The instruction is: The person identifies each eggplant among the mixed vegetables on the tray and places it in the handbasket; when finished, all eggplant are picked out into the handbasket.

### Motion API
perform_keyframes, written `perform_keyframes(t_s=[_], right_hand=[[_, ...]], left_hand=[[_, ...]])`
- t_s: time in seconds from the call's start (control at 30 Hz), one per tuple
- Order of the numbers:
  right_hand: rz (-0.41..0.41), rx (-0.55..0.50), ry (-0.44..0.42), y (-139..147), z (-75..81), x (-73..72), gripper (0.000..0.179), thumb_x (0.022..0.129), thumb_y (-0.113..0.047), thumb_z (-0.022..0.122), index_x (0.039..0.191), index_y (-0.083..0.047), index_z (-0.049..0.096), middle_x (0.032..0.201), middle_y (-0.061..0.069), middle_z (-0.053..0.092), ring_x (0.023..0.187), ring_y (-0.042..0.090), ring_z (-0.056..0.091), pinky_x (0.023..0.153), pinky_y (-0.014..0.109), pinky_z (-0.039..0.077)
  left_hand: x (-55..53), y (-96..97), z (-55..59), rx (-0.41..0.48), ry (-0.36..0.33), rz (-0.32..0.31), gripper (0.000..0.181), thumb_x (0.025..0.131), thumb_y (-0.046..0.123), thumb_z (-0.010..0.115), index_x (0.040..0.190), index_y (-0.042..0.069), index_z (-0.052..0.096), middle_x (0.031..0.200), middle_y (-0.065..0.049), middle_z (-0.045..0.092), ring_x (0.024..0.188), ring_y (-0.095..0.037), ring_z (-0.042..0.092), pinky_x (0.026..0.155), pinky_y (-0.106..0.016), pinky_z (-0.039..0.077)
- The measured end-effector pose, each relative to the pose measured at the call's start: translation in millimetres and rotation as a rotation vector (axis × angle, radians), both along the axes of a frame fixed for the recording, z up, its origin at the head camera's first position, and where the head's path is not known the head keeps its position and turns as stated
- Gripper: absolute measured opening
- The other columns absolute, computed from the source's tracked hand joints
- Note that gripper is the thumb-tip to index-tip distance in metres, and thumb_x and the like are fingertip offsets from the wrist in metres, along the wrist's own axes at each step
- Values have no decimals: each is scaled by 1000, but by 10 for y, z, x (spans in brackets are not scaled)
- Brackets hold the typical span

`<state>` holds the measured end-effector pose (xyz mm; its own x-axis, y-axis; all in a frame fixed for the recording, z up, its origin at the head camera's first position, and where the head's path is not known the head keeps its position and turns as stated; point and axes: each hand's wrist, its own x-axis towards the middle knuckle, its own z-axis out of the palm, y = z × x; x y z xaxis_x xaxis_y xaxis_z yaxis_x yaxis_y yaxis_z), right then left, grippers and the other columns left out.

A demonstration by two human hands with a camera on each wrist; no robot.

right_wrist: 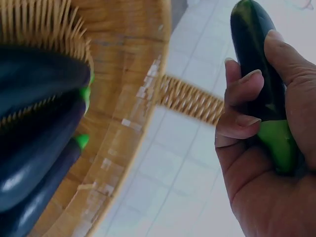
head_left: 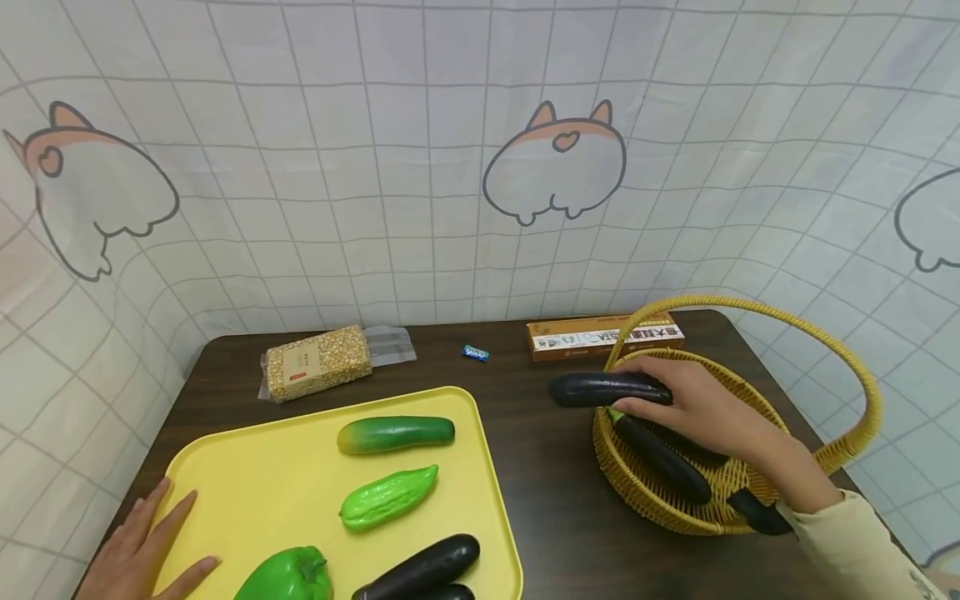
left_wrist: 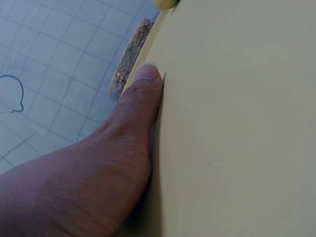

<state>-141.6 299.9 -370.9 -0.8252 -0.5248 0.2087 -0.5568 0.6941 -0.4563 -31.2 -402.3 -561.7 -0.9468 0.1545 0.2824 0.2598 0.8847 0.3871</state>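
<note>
Wicker basket [head_left: 651, 511], right end of the dark desk [head_left: 540, 467], tall arched handle. Inside: eggplants [head_left: 663, 462]; the right wrist view shows three bunched together, dark and glossy, green at the stem ends.

Yellow tray [head_left: 255, 500], left half of the desk, low rim. On it: a green cucumber [head_left: 397, 434] yellowing at one end; below that a bright green, ridged bitter melon [head_left: 390, 498]; a green bell pepper [head_left: 285, 575] at the near edge, cut off by the frame; two more dark eggplants beside each other, near right corner, the nearer mostly out of frame.

Held eggplant [head_left: 600, 389]: above the basket's left rim, free end jutting out over the desk. Purple-black, smooth, shiny, blunt-tipped; bright green cap toward the palm.

Right hand [head_left: 697, 408]: fingers curled round that eggplant, thumb along its opposite side. Left hand [head_left: 131, 550]: at the tray's left edge, fingers spread and fairly straight, gripping nothing.

Behind: clear bag of yellow grain [head_left: 318, 364], small blue packet [head_left: 476, 353], long printed box [head_left: 600, 335].
</note>
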Motion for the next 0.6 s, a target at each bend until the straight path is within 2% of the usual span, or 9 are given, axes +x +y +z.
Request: perform_keyframes(t_s=[0.3, 0.47, 0.6], right_hand=[[-93, -8, -27, 248, -9, 82, 25, 99, -32, 78, 122, -23, 71, 85, -11, 61, 65, 7, 52, 58, 28, 45], [-131, 4, -15, 360, 0, 145, 27, 99, -29, 79, 123, -20, 71, 85, -11, 62, 64, 6, 53, 56, 27, 46], [-161, 18, -18, 432, 20, 192, 30, 100, -29, 78, 126, -17, 70, 87, -10, 63, 65, 6, 54, 57, 28, 46]], left_hand=[[-3, -6, -32, 5, 18, -8, 100, 89, 38, 86, 169, 18, 30, 176, -10, 5, 155, -53, 4, 119, -68, -12], [-10, -11, -15, 6, 51, -20, 100, 88, 35, 88, 169, 19, 32, 176, -10, 8, 157, -49, 7, 123, -61, -10], [-6, -11, 1, 10, 45, -17, 99, 89, 36, 87, 169, 19, 31, 176, -9, 7, 156, -50, 6, 122, -62, -10]])
